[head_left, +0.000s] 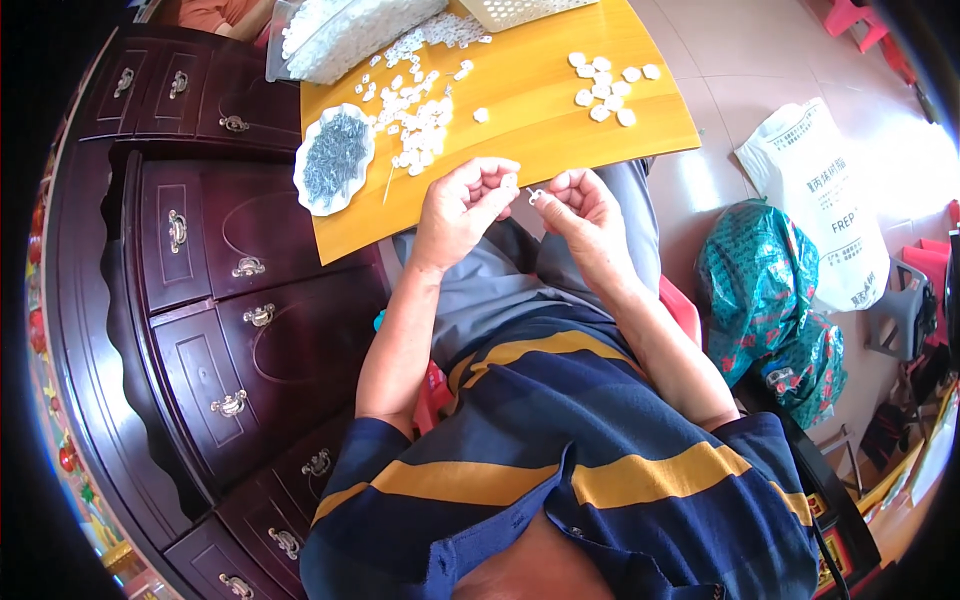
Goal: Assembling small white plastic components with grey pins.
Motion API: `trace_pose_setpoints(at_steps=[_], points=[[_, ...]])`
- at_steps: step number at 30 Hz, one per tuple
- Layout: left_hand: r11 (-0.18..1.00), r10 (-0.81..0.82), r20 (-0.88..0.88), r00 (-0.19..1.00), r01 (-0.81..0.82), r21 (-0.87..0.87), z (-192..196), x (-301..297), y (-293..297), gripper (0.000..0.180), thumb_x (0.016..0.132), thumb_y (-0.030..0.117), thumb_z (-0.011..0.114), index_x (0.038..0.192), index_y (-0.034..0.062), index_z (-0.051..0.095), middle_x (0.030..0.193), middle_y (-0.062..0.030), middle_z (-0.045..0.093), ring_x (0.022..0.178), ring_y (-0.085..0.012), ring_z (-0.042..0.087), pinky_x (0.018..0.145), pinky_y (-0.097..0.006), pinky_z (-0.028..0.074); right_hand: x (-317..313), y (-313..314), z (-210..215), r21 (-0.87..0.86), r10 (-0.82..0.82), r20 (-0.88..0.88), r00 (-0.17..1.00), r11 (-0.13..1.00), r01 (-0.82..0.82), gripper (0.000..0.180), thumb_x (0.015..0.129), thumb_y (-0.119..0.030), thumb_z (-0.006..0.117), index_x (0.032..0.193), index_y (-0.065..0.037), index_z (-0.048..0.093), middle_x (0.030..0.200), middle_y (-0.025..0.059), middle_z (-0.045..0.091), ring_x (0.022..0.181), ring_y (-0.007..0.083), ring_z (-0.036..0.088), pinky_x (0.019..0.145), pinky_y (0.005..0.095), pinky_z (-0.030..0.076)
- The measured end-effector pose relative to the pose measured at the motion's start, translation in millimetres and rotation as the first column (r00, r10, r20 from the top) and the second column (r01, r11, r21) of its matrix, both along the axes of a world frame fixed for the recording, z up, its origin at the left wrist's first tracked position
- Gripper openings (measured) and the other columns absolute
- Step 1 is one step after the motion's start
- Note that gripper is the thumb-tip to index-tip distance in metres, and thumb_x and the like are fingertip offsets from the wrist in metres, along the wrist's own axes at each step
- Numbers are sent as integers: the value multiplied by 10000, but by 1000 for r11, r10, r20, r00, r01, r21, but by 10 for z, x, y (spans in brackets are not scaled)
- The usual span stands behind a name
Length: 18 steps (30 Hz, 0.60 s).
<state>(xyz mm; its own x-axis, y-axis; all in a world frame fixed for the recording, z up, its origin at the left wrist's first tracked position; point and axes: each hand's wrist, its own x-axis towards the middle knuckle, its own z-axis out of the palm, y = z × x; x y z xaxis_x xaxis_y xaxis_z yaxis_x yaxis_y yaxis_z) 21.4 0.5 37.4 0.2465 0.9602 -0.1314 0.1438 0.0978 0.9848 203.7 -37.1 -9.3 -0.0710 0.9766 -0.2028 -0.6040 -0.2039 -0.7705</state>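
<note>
My left hand (464,210) pinches a small white plastic piece (510,182) between thumb and fingers, just past the table's near edge. Close beside it, my right hand (588,218) is closed on another small white plastic piece (537,196) with a ring-like end. A short gap separates the two pieces. On the wooden table (560,135) lies a loose heap of small white pieces (420,125), left of my hands. A scalloped white dish (302,185) holds many thin dark metal-looking pins (337,155). Rounder white pieces (600,90) form a group at the far right.
A clear bin (290,55) heaped with white pieces and a cream perforated basket (520,8) stand at the table's far side. Dark wooden drawers (240,230) flank the left. A green wrapped bundle (755,270) and a white sack (815,190) lie at right. Another person's arm (245,20) shows top left.
</note>
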Motion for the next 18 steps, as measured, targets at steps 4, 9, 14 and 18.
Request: trace_pose_setpoints(at_steps=[4, 9, 14, 18], points=[[997, -74, -69, 995, 76, 22, 8, -25, -18, 285, 984, 14, 682, 1265, -24, 657, 1021, -47, 722, 890, -86, 675, 796, -236, 563, 6, 5, 15, 14, 16, 35, 999, 1000, -16, 158, 974, -27, 701, 1034, -78, 564, 905, -20, 630, 793, 56, 595, 714, 201, 490], [993, -102, -135, 986, 110, 53, 14, -47, -37, 288, 979, -1, 685, 1264, -32, 663, 1054, -44, 714, 959, -99, 673, 891, -250, 551, -10, 1, 11, 10, 30, 38, 999, 1000, -30, 180, 951, -12, 711, 1063, -42, 573, 919, -12, 645, 789, 40, 595, 714, 184, 500], [986, -68, -99, 993, 82, 143, -34, -34, -34, 228, 942, -16, 709, 1168, 5, 724, 979, -24, 744, 862, -71, 691, 786, -228, 570, -16, -1, -21, 22, 33, 42, 999, 999, -34, 179, 951, -7, 709, 1066, -41, 576, 916, -10, 641, 780, 44, 591, 711, 183, 500], [985, -80, -105, 991, 94, 142, -28, -32, -24, 225, 942, -15, 711, 1165, 3, 730, 981, -26, 743, 868, -71, 691, 790, -225, 569, -8, -4, -21, 20, 37, 53, 998, 999, -38, 180, 950, -3, 708, 1067, -40, 577, 913, -9, 635, 772, 44, 585, 710, 184, 498]])
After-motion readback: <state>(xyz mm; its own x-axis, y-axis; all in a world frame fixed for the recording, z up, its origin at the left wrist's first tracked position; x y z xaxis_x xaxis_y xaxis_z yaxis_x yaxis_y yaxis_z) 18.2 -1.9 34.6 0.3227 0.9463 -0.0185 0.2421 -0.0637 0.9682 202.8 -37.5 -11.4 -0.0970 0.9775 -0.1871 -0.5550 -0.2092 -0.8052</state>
